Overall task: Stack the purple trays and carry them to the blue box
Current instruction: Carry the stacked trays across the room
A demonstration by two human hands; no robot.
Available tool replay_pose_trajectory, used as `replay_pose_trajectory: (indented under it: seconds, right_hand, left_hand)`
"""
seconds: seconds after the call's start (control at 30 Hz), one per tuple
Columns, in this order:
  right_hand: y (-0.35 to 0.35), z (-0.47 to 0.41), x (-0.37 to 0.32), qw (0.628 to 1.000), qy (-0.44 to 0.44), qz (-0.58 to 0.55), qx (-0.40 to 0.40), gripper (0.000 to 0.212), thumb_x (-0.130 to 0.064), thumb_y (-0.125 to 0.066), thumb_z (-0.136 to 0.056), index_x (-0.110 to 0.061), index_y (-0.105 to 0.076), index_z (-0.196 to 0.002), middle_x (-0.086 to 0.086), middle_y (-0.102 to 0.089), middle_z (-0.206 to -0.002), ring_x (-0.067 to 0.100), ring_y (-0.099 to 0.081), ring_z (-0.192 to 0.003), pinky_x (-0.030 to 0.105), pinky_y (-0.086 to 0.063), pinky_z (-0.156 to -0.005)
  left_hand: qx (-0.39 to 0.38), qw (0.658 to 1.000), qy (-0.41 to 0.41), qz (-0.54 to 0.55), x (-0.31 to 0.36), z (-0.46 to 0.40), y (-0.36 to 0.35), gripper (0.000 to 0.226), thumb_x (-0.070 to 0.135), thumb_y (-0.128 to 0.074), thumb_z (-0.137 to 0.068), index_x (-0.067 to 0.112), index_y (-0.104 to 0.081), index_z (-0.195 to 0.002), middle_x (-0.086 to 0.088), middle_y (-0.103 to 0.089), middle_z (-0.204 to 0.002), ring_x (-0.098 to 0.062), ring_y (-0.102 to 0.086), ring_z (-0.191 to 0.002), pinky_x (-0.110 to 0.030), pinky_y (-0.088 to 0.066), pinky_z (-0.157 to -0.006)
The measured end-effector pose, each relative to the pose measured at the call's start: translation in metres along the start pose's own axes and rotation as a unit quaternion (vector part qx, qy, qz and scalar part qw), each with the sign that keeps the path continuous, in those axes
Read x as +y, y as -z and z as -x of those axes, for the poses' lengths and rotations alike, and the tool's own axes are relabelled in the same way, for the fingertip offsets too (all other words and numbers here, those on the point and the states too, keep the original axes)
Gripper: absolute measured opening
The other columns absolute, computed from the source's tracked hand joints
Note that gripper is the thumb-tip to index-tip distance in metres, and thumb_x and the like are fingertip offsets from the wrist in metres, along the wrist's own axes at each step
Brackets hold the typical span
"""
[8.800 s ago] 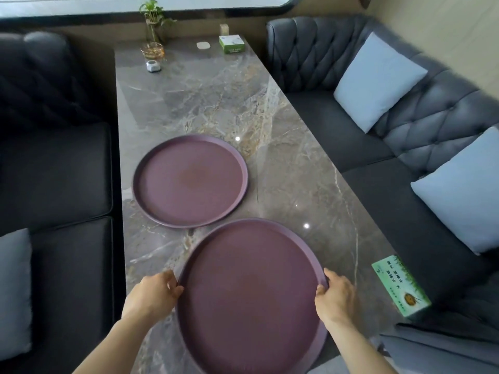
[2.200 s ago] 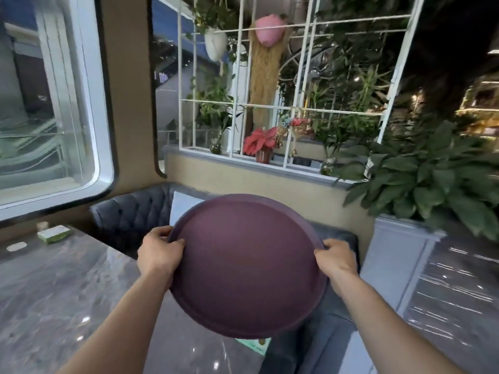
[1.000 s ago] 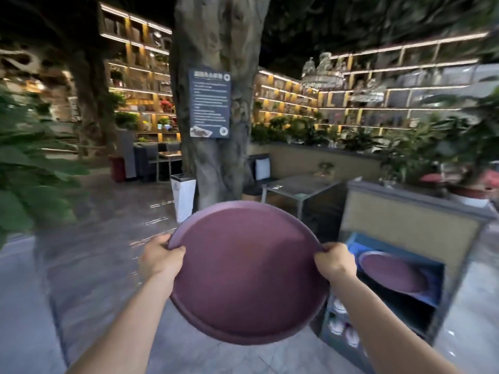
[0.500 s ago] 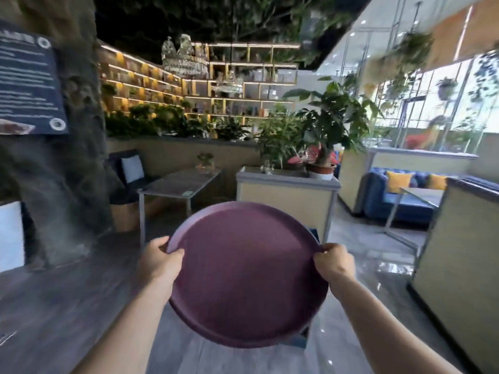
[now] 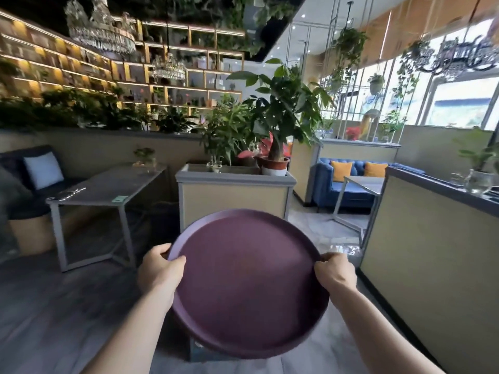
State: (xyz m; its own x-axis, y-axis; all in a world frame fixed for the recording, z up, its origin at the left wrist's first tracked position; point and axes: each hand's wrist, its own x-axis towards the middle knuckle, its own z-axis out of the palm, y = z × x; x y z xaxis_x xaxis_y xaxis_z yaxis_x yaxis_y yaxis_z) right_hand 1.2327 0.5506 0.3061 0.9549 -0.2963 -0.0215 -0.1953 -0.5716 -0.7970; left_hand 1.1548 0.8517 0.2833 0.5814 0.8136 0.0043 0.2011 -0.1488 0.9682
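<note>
Your left hand (image 5: 159, 268) and right hand (image 5: 334, 271) each grip pinched on the purple tray (image 5: 248, 282) rim, held mid-air before a planter box (image 5: 235, 195).

1. A beige planter box (image 5: 234, 197) with a grey rim stands mid-room, holding leafy potted plants (image 5: 275, 114).
2. To its left stands a grey table (image 5: 108, 184) on a metal frame, with a dark sofa (image 5: 19, 168) and a pale cushion (image 5: 43, 170) beyond it.
3. Lit wooden shelving (image 5: 172, 85) covers the far wall, and crystal chandeliers (image 5: 101, 31) hang before it.
4. On the right, a blue sofa (image 5: 348, 182) carries orange cushions (image 5: 341, 171), behind another grey table (image 5: 364, 184).
5. A beige partition (image 5: 432, 252) with a dark top runs along the right side.
6. Bright windows (image 5: 459, 103) fill the upper right, with hanging plants (image 5: 351, 47) nearby.
7. The floor (image 5: 54, 306) is dark grey on the left and paler and glossy towards the right.
</note>
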Motion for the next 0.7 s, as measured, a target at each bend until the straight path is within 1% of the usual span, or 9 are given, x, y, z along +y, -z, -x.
replay_pose_trajectory:
  seconds: [0.07,0.2,0.27,0.33,0.4,0.47,0.53,0.6,0.7]
  right_hand:
    - [-0.009,-0.040,-0.004,1.000,-0.005,0.001,-0.008,0.024,-0.010,-0.057,-0.073,-0.022,-0.074,-0.085,0.014,-0.072,-0.090,0.037,-0.067,-0.090,0.036,-0.055,-0.083]
    - [-0.028,-0.108,-0.015,1.000,-0.012,0.004,-0.028,0.028,-0.010,-0.057,-0.073,-0.022,-0.076,-0.089,0.014,-0.073,-0.094,0.037,-0.066,-0.090,0.034,-0.054,-0.082]
    - [-0.039,-0.137,-0.020,0.999,-0.017,0.012,-0.033,0.027,-0.011,-0.058,-0.074,-0.021,-0.075,-0.092,0.015,-0.073,-0.098,0.037,-0.066,-0.094,0.034,-0.052,-0.084]
    - [-0.054,-0.162,-0.023,0.999,-0.020,0.016,-0.039,0.030,-0.010,-0.059,-0.076,-0.020,-0.075,-0.099,0.016,-0.073,-0.102,0.037,-0.066,-0.100,0.034,-0.051,-0.087]
    - [-0.071,-0.185,-0.026,0.998,-0.020,0.021,-0.048,0.032,-0.009,-0.059,-0.077,-0.019,-0.075,-0.103,0.016,-0.073,-0.103,0.036,-0.066,-0.101,0.034,-0.050,-0.087]
    - [-0.091,-0.208,-0.026,0.998,-0.025,0.030,-0.053,0.033,-0.009,-0.059,-0.077,-0.019,-0.075,-0.103,0.016,-0.073,-0.101,0.036,-0.066,-0.100,0.033,-0.050,-0.085]
    - [-0.112,-0.230,-0.028,0.997,-0.033,0.039,-0.061,0.031,-0.008,-0.058,-0.075,-0.018,-0.076,-0.099,0.016,-0.072,-0.098,0.037,-0.066,-0.099,0.032,-0.048,-0.081]
    - [-0.135,-0.252,-0.032,0.996,-0.038,0.052,-0.069,0.029,-0.008,-0.058,-0.074,-0.017,-0.076,-0.095,0.017,-0.072,-0.095,0.038,-0.066,-0.099,0.032,-0.047,-0.078]
    - [-0.174,-0.288,-0.042,0.994,-0.048,0.065,-0.072,0.028,-0.009,-0.058,-0.073,-0.018,-0.077,-0.093,0.016,-0.072,-0.094,0.038,-0.066,-0.098,0.033,-0.049,-0.080]
  left_hand:
    - [0.002,1.000,0.006,-0.009,0.005,-0.020,-0.031,0.047,0.020,-0.075,-0.081,0.023,-0.065,-0.127,-0.007,-0.070,-0.124,-0.036,-0.067,-0.104,-0.046,-0.055,-0.093]
    - [0.006,1.000,0.015,-0.022,0.014,-0.056,-0.083,0.046,0.018,-0.075,-0.082,0.021,-0.065,-0.127,-0.008,-0.069,-0.125,-0.036,-0.067,-0.104,-0.045,-0.055,-0.092]
    - [0.009,0.999,0.019,-0.033,0.013,-0.076,-0.105,0.046,0.019,-0.076,-0.081,0.022,-0.066,-0.126,-0.007,-0.070,-0.123,-0.036,-0.068,-0.103,-0.045,-0.055,-0.091]
    - [0.011,0.999,0.024,-0.041,0.010,-0.095,-0.124,0.046,0.020,-0.077,-0.080,0.023,-0.067,-0.124,-0.006,-0.072,-0.120,-0.035,-0.069,-0.100,-0.046,-0.056,-0.092]
    - [0.012,0.998,0.031,-0.050,0.003,-0.116,-0.142,0.046,0.020,-0.077,-0.079,0.023,-0.066,-0.124,-0.006,-0.072,-0.121,-0.035,-0.069,-0.101,-0.046,-0.056,-0.092]
    - [0.010,0.998,0.037,-0.054,-0.006,-0.140,-0.161,0.047,0.019,-0.077,-0.080,0.022,-0.066,-0.125,-0.006,-0.070,-0.122,-0.035,-0.068,-0.102,-0.046,-0.055,-0.092]
    - [0.001,0.997,0.048,-0.056,-0.017,-0.166,-0.178,0.046,0.017,-0.079,-0.079,0.021,-0.066,-0.123,-0.005,-0.071,-0.117,-0.034,-0.068,-0.097,-0.043,-0.056,-0.089]
    - [-0.013,0.997,0.061,-0.049,-0.031,-0.198,-0.196,0.045,0.014,-0.081,-0.076,0.020,-0.067,-0.119,-0.004,-0.072,-0.107,-0.030,-0.067,-0.089,-0.042,-0.055,-0.087]
    - [-0.038,0.995,0.084,-0.040,-0.052,-0.253,-0.226,0.045,0.010,-0.083,-0.073,0.018,-0.069,-0.115,0.001,-0.069,-0.091,-0.028,-0.067,-0.083,-0.040,-0.056,-0.085]
